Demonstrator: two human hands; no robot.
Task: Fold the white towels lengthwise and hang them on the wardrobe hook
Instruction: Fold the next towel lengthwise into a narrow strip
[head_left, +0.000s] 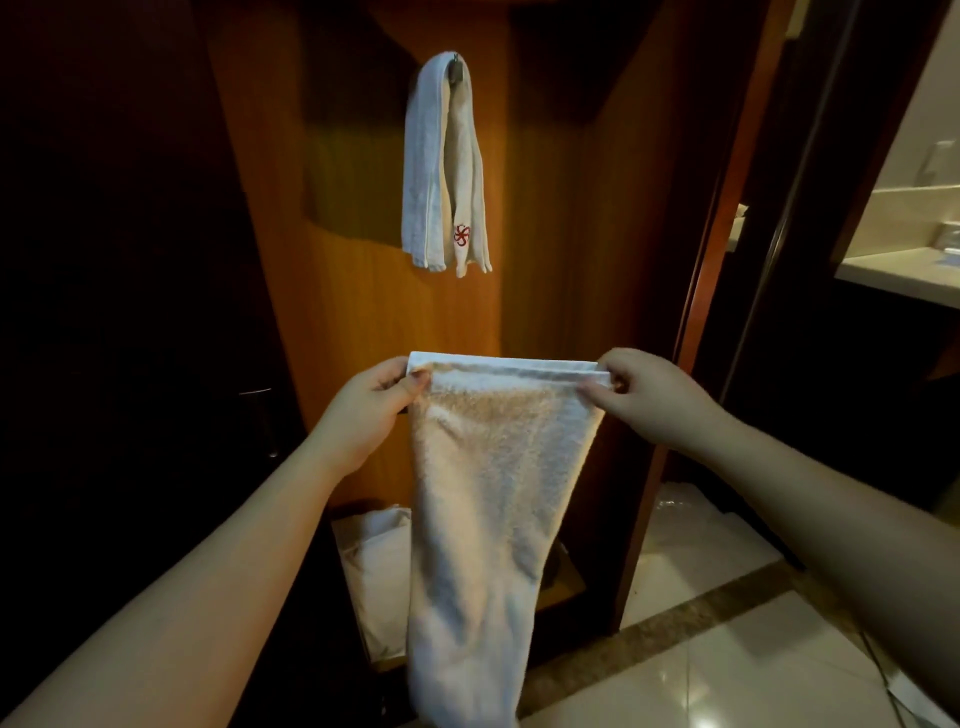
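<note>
A white towel (488, 499) hangs down in front of me, stretched flat at its top hem. My left hand (371, 410) pinches its top left corner and my right hand (649, 397) pinches its top right corner. Higher up, a second white towel (441, 166) with a red flower emblem is folded into a narrow strip and draped over the dark wardrobe hook (456, 68). That hook sits on the wooden back panel (550, 218) of the open wardrobe, well above both hands.
More white cloth (371, 561) lies on the wardrobe's low shelf behind the held towel. A dark wardrobe door with a metal handle (262, 415) stands at left. At right are a door frame (711, 249), a bathroom counter (898, 270) and glossy floor tiles (727, 670).
</note>
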